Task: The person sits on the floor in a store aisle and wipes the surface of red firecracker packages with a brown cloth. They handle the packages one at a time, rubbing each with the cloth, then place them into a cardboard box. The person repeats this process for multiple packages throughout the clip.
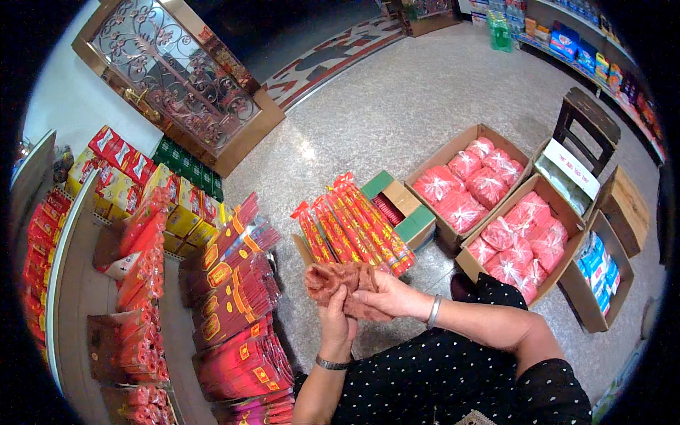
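A crumpled brown cloth (340, 284) is held between my two hands in front of my body. My left hand (337, 321) grips its lower left part, thumb on top. My right hand (396, 295) grips its right side, and the fingers are partly hidden by the cloth. Just beyond the cloth lie long red and gold wrapped packages (353, 226), side by side. Next to them on the right stands an opened green and brown carton (419, 234) with red sticks inside.
Cardboard boxes (475, 126) of pink bagged bundles stand at the right, near a dark wooden stool (595, 119). To the left are shelves (175, 319) and red incense-like packets (244, 297). A door with ornate metalwork (180, 74) stands at the upper left; stocked shelves (595, 79) line the upper right.
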The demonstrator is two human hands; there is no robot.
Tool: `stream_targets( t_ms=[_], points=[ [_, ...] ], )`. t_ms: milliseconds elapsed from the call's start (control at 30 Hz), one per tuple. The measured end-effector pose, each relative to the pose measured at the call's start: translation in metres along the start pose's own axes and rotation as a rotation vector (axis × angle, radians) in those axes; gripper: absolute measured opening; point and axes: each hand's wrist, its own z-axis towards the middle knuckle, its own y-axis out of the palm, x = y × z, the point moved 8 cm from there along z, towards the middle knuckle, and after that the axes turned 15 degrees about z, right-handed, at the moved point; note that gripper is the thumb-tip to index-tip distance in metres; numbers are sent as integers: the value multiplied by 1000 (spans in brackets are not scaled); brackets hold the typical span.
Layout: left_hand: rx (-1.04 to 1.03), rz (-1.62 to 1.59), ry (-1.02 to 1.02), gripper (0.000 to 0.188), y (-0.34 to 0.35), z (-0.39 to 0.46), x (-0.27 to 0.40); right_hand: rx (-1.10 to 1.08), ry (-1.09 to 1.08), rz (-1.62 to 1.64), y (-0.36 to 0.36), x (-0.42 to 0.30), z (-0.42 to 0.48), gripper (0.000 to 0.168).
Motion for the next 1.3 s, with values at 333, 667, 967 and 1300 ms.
stream_targets(
  t_ms=[333, 667, 967, 1300],
  points=[
    [-128, 162, 386, 48, -12, 12, 25, 393, 143, 221, -37, 27, -3, 35],
    [-402, 1255, 379, 64, 1, -7, -32, 292, -18, 238, -3, 53, -20, 49],
    [57, 274, -264, 54, -73, 47, -99, 581, -313, 346, -82, -40, 3, 29],
    [344, -87, -856, 33, -162, 37, -306, 530, -333, 481, -71, -71, -7, 29]
  ],
)
